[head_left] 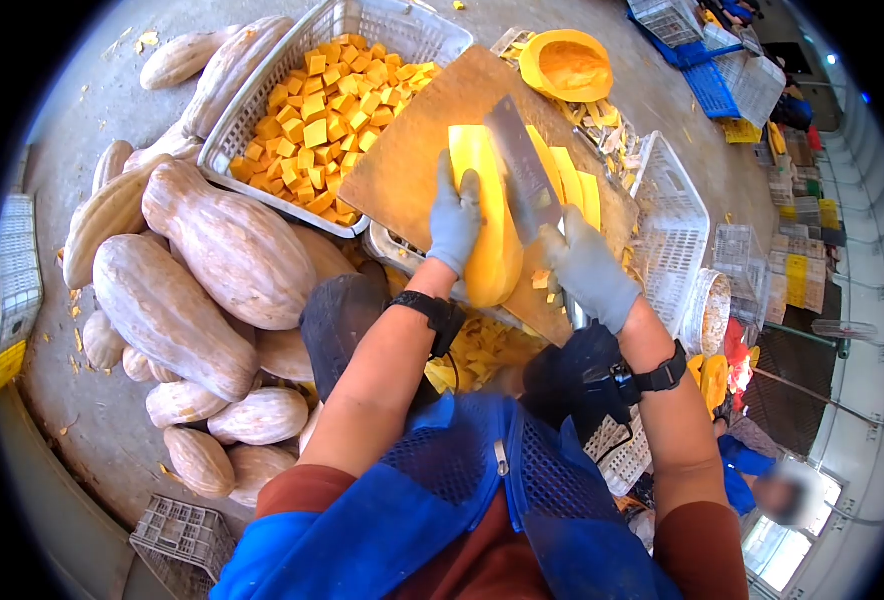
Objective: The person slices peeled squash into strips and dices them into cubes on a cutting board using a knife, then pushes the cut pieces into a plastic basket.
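A wooden board (402,165) lies across the rims of crates in front of me. On it rests a large peeled pumpkin piece (489,240), orange and long. My left hand (455,215), in a grey glove, grips the piece's left side with its fingers wrapped round the edge. My right hand (590,268), also gloved, is closed on the handle of a wide-bladed knife (527,165). The blade stands along the right side of the piece. Several cut pumpkin slabs (577,185) lie just right of the blade.
A white crate (227,130) of pumpkin cubes (317,130) stands behind the board. Whole pumpkins (227,240) are piled at the left. A hollowed pumpkin half (567,66) sits beyond the board; a white basket (672,220) is at its right. Another person (737,470) is at the lower right.
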Motion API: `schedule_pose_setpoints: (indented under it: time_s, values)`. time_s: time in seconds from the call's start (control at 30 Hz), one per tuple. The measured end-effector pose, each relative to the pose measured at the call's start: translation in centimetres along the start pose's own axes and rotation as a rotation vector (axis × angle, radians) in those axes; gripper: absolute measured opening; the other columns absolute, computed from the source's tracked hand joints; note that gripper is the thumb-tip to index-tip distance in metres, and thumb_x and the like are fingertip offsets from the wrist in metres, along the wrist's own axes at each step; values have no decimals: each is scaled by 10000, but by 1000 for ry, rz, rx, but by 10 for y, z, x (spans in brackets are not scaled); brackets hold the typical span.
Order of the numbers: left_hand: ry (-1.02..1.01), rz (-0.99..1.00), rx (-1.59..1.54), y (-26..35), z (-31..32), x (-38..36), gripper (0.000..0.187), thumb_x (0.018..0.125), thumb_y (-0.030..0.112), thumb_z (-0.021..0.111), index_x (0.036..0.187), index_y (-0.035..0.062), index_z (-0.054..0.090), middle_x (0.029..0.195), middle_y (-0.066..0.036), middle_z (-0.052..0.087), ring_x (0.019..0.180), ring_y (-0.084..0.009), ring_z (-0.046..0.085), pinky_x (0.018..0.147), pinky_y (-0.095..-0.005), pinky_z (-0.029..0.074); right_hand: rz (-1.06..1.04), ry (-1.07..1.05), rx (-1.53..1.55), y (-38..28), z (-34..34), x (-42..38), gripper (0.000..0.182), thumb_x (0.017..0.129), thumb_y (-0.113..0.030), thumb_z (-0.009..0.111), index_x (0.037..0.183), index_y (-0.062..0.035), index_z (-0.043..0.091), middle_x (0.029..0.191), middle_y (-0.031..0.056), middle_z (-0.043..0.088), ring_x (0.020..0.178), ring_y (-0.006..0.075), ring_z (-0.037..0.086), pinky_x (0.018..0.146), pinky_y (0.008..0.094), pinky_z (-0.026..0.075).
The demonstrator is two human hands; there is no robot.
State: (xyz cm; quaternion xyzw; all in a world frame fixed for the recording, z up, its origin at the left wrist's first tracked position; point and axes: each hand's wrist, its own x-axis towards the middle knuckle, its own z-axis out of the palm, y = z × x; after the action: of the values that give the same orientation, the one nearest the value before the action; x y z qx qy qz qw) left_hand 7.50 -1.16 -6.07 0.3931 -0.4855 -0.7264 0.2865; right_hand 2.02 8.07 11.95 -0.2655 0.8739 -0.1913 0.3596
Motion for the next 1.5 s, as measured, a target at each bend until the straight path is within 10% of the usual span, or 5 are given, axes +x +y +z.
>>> schedule_pose_setpoints:
  time_s: [0.73, 1.13, 1.5]
  values:
    - [22, 53, 82, -11, 0, 4, 609, 970, 390, 462, 1487, 167, 230, 825, -161, 660, 571, -220, 611, 554, -340, 499, 20, -358, -73, -23, -14, 69, 288, 934, -246, 470, 1042, 16, 421, 708, 104, 525, 502, 177, 540, 397, 341, 457]
    - [94, 159, 242, -14, 7, 16, 629, 949, 384, 520, 1477, 155, 267, 866, -131, 667, 633, -188, 616, 575, -320, 497, 39, 6, 89, 20, 44, 87, 331, 940, -237, 436, 1110, 45, 411, 784, 189, 593, 511, 256, 598, 431, 380, 499]
    - [111, 122, 117, -15, 9, 14, 663, 924, 374, 569, 1446, 64, 305, 1174, -182, 617, 843, -236, 649, 714, -329, 516, 74, -482, 142, 32, -44, 21, 275, 940, -255, 459, 997, 14, 446, 660, 69, 513, 446, 171, 538, 380, 310, 457]
